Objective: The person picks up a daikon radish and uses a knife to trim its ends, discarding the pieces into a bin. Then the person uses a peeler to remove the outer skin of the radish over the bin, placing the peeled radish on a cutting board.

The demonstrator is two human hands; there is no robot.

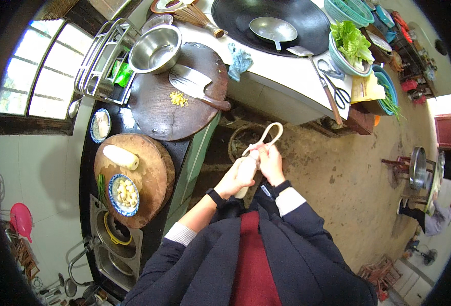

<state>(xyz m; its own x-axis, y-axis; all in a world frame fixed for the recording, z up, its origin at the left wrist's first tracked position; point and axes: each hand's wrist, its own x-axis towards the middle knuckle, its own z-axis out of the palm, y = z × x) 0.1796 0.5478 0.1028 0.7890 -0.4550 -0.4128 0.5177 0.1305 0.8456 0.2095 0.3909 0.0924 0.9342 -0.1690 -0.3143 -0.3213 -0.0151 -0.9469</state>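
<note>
My left hand (pixel 227 183) is wrapped around a pale, elongated root vegetable (pixel 247 170), which I hold in front of my body above the floor. At its upper end, my right hand (pixel 270 162) grips a cream tool with a looped handle (pixel 265 132), seemingly a peeler; its working edge is hidden by my fingers. To the left, a round wooden chopping block (pixel 152 183) carries a peeled white root vegetable (pixel 120 157) and a blue-rimmed bowl (pixel 111 191) of pale peeled pieces (pixel 126 193).
A dark chopping board (pixel 149 103) bears a cleaver (pixel 189 82), chopped yellow bits (pixel 179 98) and a steel basin (pixel 154 49). Ahead are a wok (pixel 233 23), spatula (pixel 327 91), scissors (pixel 338 93) and lettuce (pixel 351 42). Below my hands sits a round bin (pixel 235 141).
</note>
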